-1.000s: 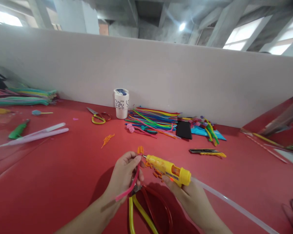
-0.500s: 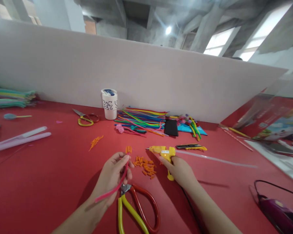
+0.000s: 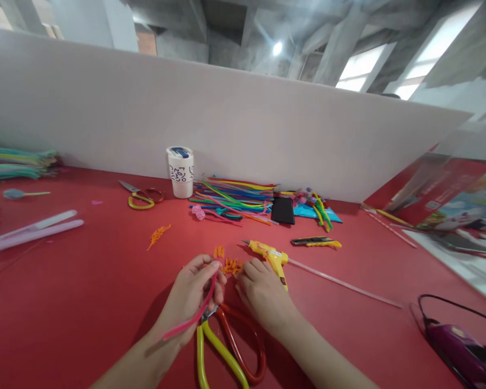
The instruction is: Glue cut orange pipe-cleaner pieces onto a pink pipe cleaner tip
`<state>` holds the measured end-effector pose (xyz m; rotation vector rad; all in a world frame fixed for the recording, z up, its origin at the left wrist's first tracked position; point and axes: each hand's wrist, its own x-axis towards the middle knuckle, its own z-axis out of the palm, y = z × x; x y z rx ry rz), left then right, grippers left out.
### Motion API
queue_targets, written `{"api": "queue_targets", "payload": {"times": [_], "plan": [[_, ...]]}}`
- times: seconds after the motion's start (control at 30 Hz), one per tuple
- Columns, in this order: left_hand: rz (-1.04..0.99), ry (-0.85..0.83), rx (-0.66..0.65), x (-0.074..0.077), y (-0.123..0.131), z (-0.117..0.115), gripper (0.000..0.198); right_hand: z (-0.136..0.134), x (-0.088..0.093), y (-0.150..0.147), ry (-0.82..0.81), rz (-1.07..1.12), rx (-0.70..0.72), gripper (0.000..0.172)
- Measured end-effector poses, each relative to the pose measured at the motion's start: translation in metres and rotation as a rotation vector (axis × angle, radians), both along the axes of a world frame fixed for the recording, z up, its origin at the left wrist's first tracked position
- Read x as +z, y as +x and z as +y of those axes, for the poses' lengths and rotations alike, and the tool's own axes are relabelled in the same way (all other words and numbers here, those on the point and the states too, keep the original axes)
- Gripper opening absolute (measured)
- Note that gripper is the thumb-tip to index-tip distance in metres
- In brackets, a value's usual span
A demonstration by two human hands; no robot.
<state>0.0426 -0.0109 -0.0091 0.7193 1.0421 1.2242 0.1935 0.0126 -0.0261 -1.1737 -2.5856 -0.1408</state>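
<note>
A pink fuzzy stem [image 3: 190, 321] with small orange pieces [image 3: 218, 252] at its top end is pinched in my left hand [image 3: 194, 289]. My right hand [image 3: 261, 292] rests over the pile of short orange pieces [image 3: 231, 266], its fingers curled down; whether it grips one is hidden. Just beyond that hand lies a yellow glue gun [image 3: 272, 256], a clear glue stick [image 3: 340, 281] trailing from its back. Large pliers-like scissors [image 3: 222, 351] with yellow and red handles lie below my hands.
Behind are small scissors [image 3: 140, 199], a white cup [image 3: 181, 175], colored stems [image 3: 235, 194], a black phone-like object [image 3: 283, 210] and a cutter [image 3: 316, 242]. An orange twist [image 3: 159, 236] lies left, a purple device [image 3: 457, 346] right, and a white panel [image 3: 227, 119] stands behind.
My right hand has let go of the glue gun and moved left to the orange pieces. The glue gun now lies turned on the table. My left hand has shifted slightly right with the stem.
</note>
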Motion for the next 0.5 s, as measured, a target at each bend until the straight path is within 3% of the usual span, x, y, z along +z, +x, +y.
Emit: {"api": "queue_targets", "payload": {"times": [0.13, 0.23, 0.27, 0.37, 0.43, 0.5], "plan": [[-0.019, -0.012, -0.019, 0.002, 0.001, -0.002, 0.017, 0.001, -0.003, -0.001, -0.041, 0.066, -0.028, 0.018], [-0.017, -0.041, -0.063, 0.005, 0.001, -0.004, 0.016, -0.003, 0.006, 0.004, -0.138, 0.218, -0.086, 0.015], [-0.017, -0.053, -0.086, 0.006, 0.001, -0.004, 0.015, -0.005, 0.010, 0.006, -0.215, 0.324, -0.111, 0.014], [-0.005, -0.072, -0.150, 0.006, 0.003, -0.006, 0.015, -0.012, 0.024, 0.008, -0.694, 0.919, -0.144, 0.010], [0.012, -0.077, -0.190, 0.004, 0.005, -0.008, 0.014, -0.016, 0.030, 0.008, -0.848, 1.112, -0.129, 0.007], [0.025, -0.089, -0.227, 0.002, 0.008, -0.010, 0.013, -0.018, 0.031, 0.006, -0.899, 1.196, -0.128, 0.007]]}}
